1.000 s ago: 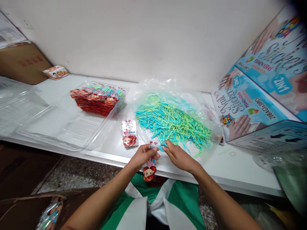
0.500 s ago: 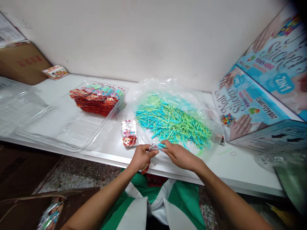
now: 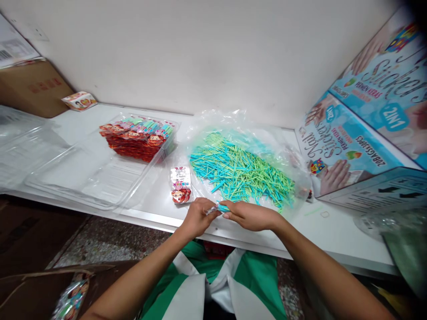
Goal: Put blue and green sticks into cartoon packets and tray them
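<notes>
My left hand (image 3: 199,216) is closed on a small plastic sachet (image 3: 211,210) near the table's front edge. Blue sticks (image 3: 223,206) are pinched in the fingers of my right hand (image 3: 248,214), their ends at the sachet's mouth. How far they reach inside I cannot tell. Just beyond my hands, a heap of thin green and blue sticks (image 3: 240,166) lies on a spread clear plastic bag (image 3: 223,119). Left of it is a small stack of flat printed sachets (image 3: 181,184) with a red-haired cartoon figure.
A clear plastic tray (image 3: 168,149) holds rows of filled sachets (image 3: 136,140). Beside it lies another clear tray (image 3: 80,178). Blue printed cartons (image 3: 353,151) stand at the right, a brown carton (image 3: 33,89) and a small box (image 3: 79,101) at the back left.
The blue sticks in my right hand have come up to the sachet's mouth, and my right hand has turned flatter. The red printed end below my left hand is now hidden.
</notes>
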Available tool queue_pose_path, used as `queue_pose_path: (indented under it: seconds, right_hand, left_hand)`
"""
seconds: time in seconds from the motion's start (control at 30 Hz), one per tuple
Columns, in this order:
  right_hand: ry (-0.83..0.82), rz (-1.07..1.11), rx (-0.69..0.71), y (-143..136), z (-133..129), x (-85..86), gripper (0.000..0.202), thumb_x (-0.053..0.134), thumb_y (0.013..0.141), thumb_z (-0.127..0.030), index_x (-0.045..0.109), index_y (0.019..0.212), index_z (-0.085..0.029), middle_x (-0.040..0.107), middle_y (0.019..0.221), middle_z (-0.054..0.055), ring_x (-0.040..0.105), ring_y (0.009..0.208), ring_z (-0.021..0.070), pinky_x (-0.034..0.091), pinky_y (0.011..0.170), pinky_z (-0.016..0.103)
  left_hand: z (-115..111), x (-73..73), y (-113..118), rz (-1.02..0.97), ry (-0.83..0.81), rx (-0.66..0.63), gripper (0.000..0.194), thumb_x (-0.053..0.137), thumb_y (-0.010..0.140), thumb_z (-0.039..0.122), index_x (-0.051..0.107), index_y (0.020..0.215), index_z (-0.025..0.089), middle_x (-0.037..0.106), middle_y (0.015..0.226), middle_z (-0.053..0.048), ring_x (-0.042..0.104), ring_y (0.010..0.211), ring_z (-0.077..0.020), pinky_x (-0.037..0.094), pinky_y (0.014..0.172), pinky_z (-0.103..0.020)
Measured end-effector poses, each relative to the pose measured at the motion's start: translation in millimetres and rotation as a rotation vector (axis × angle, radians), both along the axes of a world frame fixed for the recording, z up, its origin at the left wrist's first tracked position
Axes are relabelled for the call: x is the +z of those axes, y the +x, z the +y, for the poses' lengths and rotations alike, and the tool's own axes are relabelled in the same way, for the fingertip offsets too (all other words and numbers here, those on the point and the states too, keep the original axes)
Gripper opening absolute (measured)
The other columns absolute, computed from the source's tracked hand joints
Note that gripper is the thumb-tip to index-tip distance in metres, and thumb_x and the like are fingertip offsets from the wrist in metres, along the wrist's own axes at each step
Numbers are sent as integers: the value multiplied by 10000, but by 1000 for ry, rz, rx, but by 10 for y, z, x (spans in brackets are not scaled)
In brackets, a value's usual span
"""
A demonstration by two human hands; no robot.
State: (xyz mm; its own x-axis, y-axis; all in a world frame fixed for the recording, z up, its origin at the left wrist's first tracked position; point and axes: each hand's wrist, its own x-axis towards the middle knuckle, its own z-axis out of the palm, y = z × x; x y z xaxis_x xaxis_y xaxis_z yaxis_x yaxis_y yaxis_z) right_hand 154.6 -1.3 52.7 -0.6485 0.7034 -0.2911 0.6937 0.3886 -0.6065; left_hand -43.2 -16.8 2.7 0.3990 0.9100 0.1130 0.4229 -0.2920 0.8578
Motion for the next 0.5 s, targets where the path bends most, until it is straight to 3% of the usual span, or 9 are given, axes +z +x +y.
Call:
queue_pose_path:
  seconds: [0.1,0.2,0.33,0.5]
  right_hand:
    - [-67,98,69,33,20,41,475,315,904,-431,395,1304,-187,513,1270,100,511,1116,221,394,896,325]
    - [-66,144,41,51,25,55,494,309,906,-436,377,1322,-178,459,1325,94,457,1179,214,353,965,344]
    - [-81,143,44,31,22,46,485,313,906,-436,397,1309,-181,460,1326,91,457,1179,220,351,966,352]
    - [-87,38,113,3,37,22,545,294,903,-461,356,1335,-134,518,1254,149,509,1111,260,395,887,353]
  left_hand:
    - [-18,-18,9,-157,-169,14,203,568,772,331,672,767,156,657,754,-40,587,745,-170,411,704,-248]
    - [-28,-16,14,-209,-230,32,223,583,758,348,677,796,149,666,770,-40,595,751,-178,423,691,-247]
    - [-22,23,14,-147,-153,39,192,583,763,323,679,784,159,661,755,-41,589,746,-169,417,698,-253]
    - [-11,37,-7,-11,62,2,163,563,786,267,648,692,163,636,703,-26,565,727,-152,390,741,-275]
